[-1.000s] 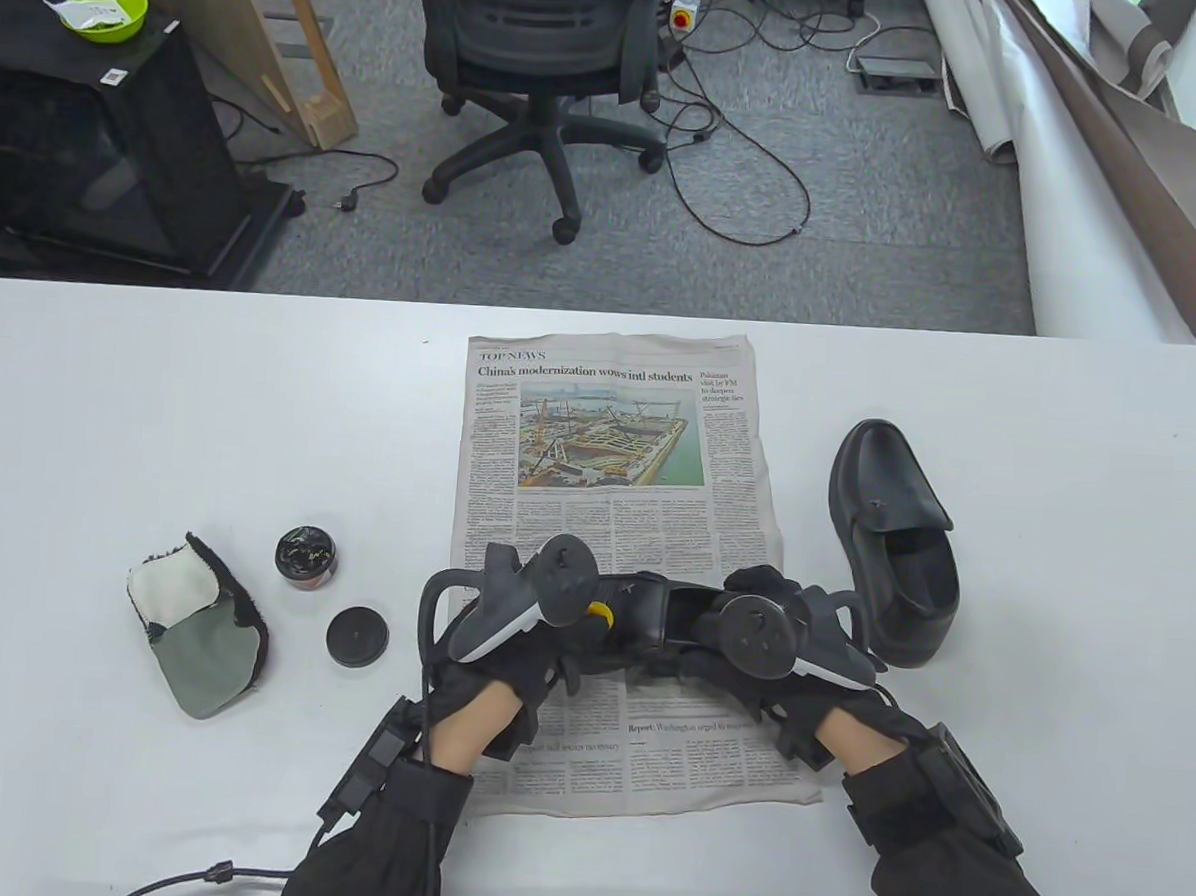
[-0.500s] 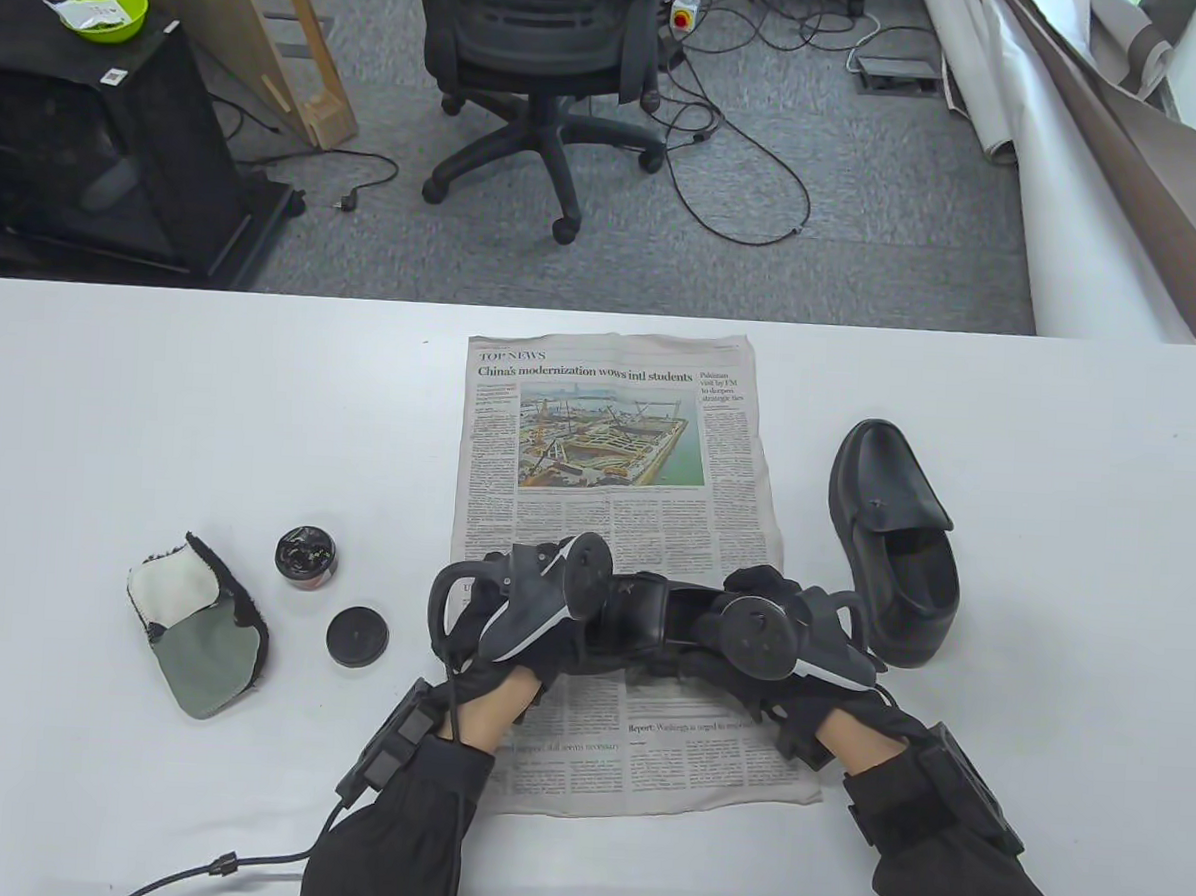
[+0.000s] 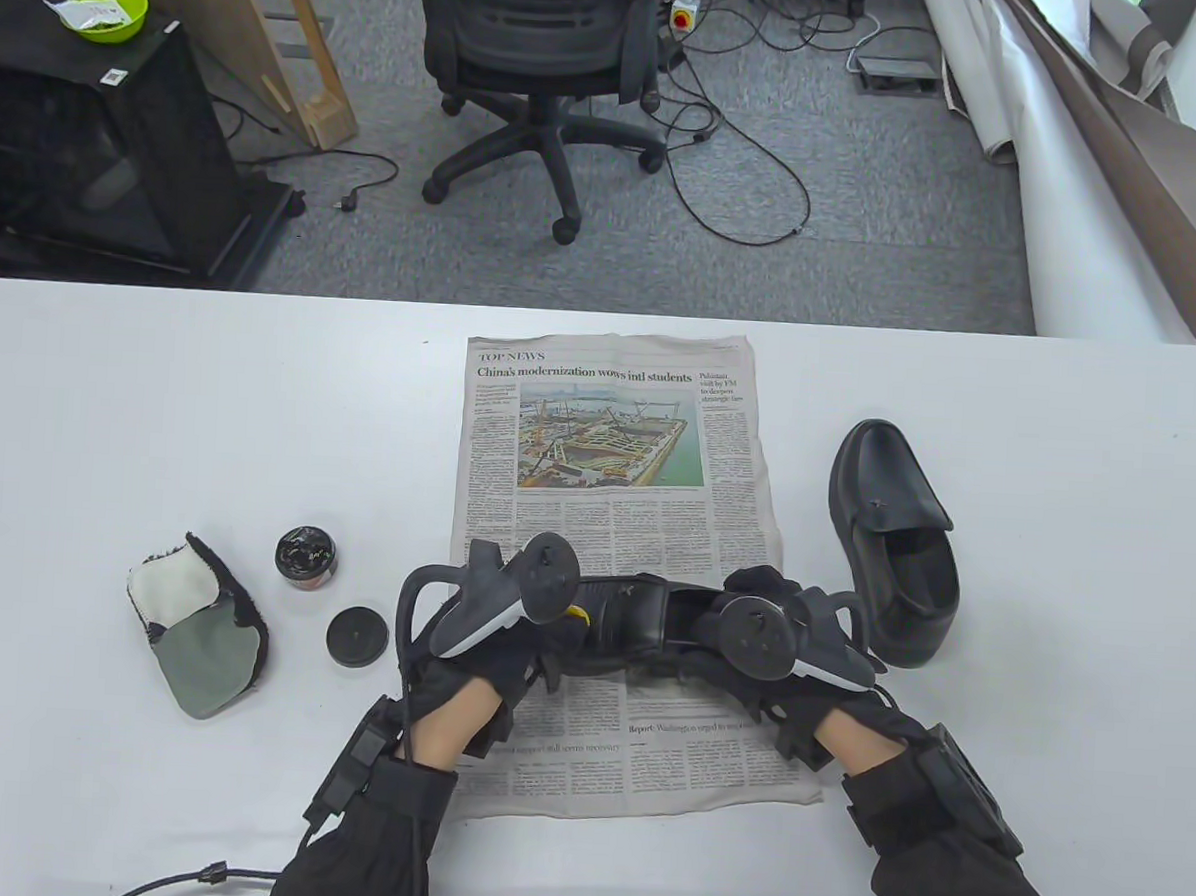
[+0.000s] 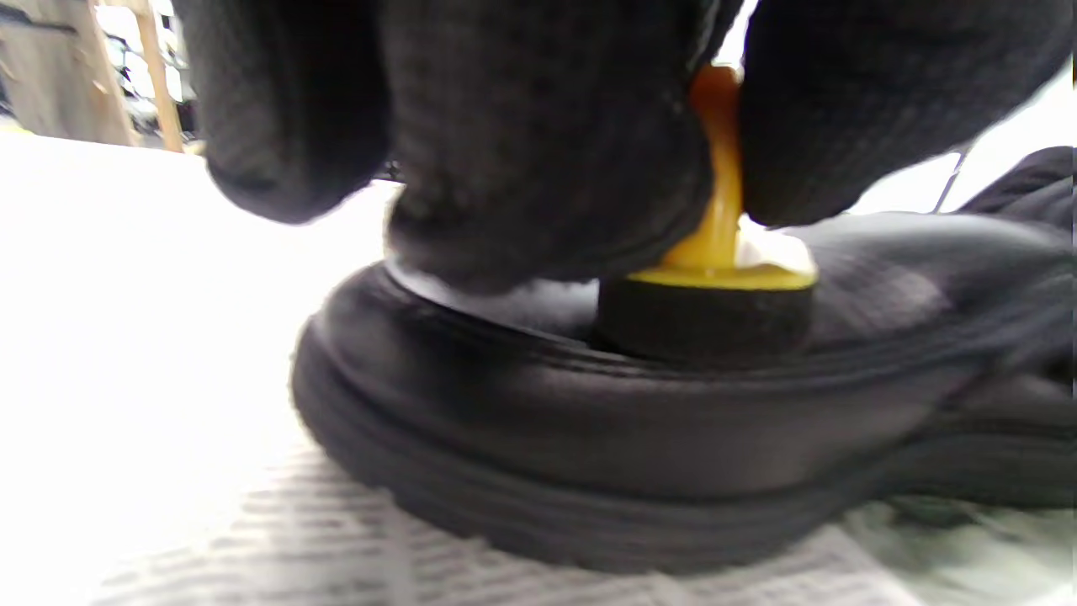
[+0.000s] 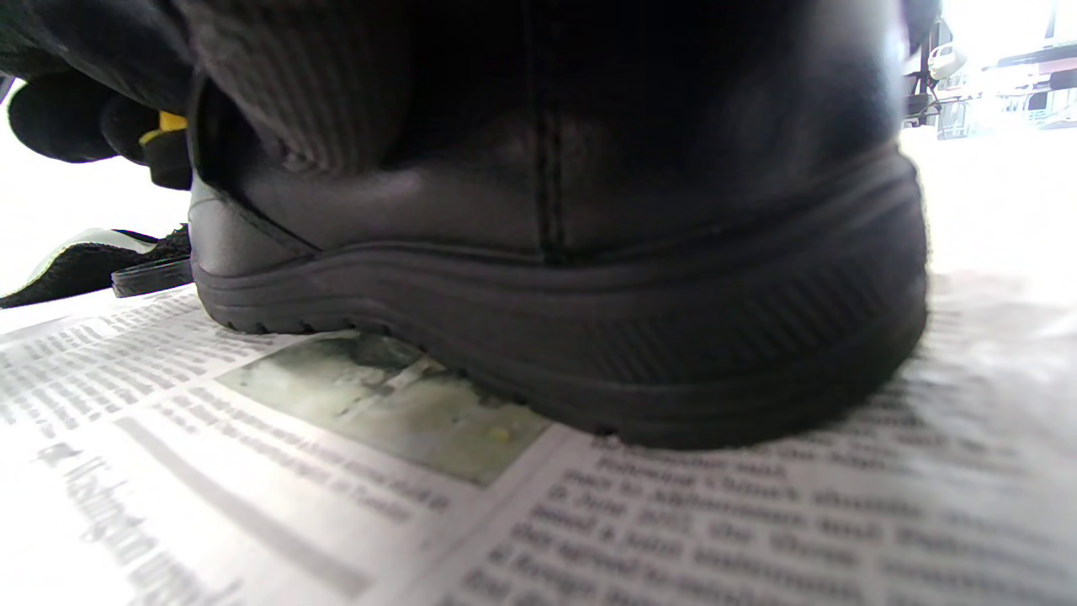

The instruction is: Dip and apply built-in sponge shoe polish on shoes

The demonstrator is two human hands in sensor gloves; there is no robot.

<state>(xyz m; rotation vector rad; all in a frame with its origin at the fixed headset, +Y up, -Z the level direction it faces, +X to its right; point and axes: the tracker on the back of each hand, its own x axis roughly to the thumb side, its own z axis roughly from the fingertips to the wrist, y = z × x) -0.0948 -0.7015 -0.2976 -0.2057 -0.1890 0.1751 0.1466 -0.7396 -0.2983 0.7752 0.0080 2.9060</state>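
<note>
Black shoe (image 3: 639, 620) on grey-printed newspaper (image 3: 618, 449), yellow-handled black sponge applicator (image 4: 715, 286), black polish tin (image 3: 306, 556), white counter (image 3: 159, 425), grey-and-white cloth (image 3: 198, 627).

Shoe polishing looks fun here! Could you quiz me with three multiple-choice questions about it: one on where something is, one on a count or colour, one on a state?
1. Where does the shoe being polished stand?
A on the newspaper
B on the chair
C on the cloth

2. How many shoes are on the table?
A one
B two
C three

3. The polish tin is
A lidded
B open
C overturned

Answers:
1 A, print shows under its sole.
2 B, a second shoe lies to the right.
3 B, its lid lies beside it.
</note>
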